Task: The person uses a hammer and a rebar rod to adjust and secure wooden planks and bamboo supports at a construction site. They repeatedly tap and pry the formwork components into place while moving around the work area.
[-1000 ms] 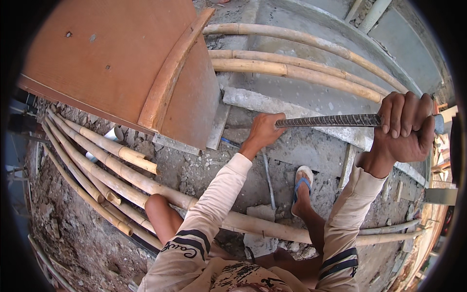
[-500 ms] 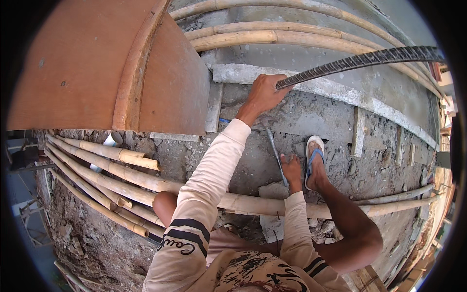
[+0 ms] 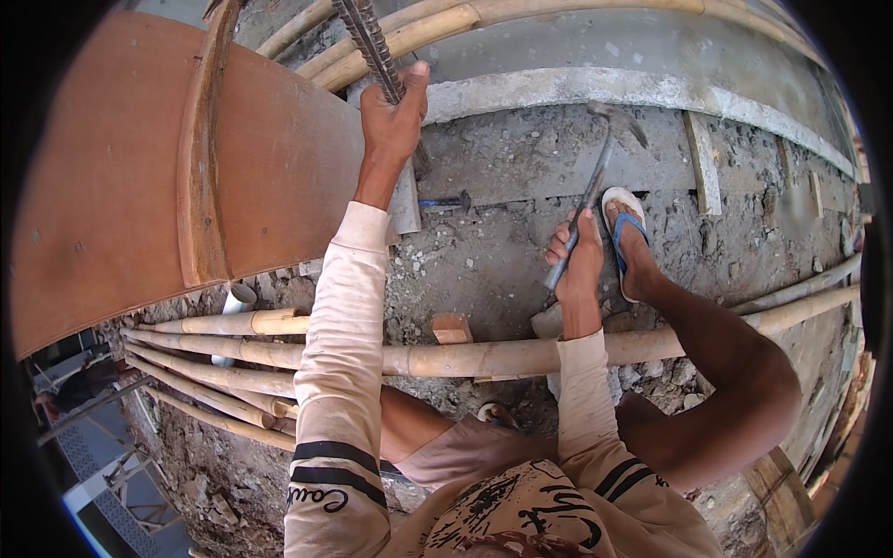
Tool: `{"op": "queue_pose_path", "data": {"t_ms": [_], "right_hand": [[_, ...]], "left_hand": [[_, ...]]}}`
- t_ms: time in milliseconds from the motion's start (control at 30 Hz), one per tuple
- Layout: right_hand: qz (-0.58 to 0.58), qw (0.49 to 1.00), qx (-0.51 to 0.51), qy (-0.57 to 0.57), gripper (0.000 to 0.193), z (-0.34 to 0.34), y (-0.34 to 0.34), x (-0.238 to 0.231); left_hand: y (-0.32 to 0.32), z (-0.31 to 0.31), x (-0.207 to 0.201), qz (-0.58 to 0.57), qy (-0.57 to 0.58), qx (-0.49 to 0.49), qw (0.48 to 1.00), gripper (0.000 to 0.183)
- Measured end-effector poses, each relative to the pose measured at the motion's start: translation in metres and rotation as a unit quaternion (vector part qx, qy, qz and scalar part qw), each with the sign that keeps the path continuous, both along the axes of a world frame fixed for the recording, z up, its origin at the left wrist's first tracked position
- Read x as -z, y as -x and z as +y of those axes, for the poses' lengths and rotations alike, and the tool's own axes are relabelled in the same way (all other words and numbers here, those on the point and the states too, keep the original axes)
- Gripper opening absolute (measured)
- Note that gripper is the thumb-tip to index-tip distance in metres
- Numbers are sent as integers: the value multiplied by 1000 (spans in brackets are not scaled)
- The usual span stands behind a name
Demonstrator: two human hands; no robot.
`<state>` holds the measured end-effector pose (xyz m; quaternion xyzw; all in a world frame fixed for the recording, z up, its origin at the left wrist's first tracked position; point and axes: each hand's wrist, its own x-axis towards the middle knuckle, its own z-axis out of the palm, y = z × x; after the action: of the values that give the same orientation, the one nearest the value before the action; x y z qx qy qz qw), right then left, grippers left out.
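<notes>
My left hand (image 3: 393,130) is wrapped round a dark ribbed steel bar (image 3: 370,46), beside the brown panel's right edge. The bar runs up past the top of the picture, and its lower part passes behind my wrist. Farther right, my right hand (image 3: 581,253) grips a claw hammer (image 3: 595,172) by its handle. The hammer's head points away from me, over the grey ground left of my sandalled foot (image 3: 630,232). Between the two hands a thin blue-and-dark tool (image 3: 445,202) lies on the ground.
A large brown board (image 3: 112,167) with a wooden batten stands at left. Bamboo poles (image 3: 484,358) cross in front of me; others lie at the far side (image 3: 409,42). A whitish plank (image 3: 577,86) edges wet concrete. A wood block (image 3: 452,327) and white pipe (image 3: 239,298) are nearby.
My left hand has moved left, and the steel bar has swung from pointing right to pointing up. My right hand has lifted the hammer, its head now farther right. My view has shifted.
</notes>
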<state>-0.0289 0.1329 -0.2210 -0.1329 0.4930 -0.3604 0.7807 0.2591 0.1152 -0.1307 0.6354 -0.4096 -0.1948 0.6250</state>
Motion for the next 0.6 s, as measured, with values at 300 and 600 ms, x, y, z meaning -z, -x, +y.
{"op": "queue_pose_path", "data": {"t_ms": [300,600], "right_hand": [[143,943,-298,-29,33,119,-119,41],[-50,998,39,-20,48,2,-25,6]], "left_hand": [[5,-7,-5,-14,-14,-17,1000,51],[-7,8,0,-15,-24,-30,999,54]]}}
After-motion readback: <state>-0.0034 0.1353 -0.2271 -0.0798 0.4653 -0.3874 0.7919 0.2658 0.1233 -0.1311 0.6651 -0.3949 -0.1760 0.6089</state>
